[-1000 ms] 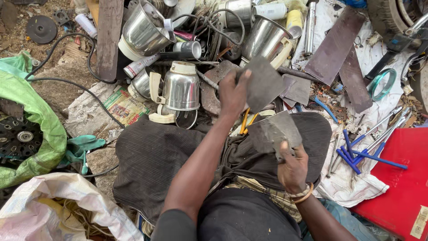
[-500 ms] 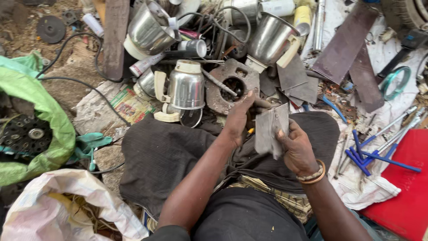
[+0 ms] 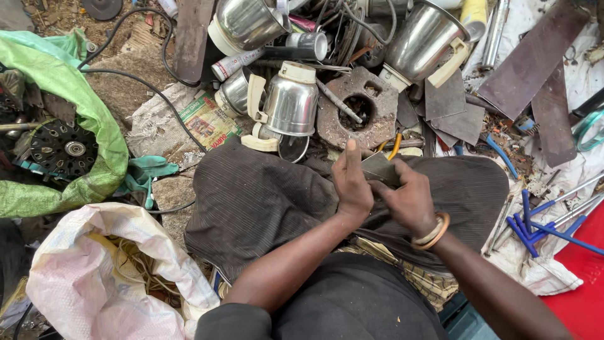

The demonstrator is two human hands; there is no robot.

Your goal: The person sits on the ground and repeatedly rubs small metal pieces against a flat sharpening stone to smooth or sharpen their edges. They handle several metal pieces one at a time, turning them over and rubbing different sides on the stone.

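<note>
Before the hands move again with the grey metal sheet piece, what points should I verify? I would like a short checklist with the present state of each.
1. Left hand grips the grey metal sheet piece: ok.
2. Right hand also grips it: ok.
3. Piece stays above the lap cloth: ok.
4. Sheet edges sharp or dull: cannot tell.
5. Ground ahead free of clutter: not ok, a steel jug and a rusty plate lie close.

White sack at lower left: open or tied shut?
Open. The white sack has its mouth spread wide, and yellowish cords show inside.
</note>
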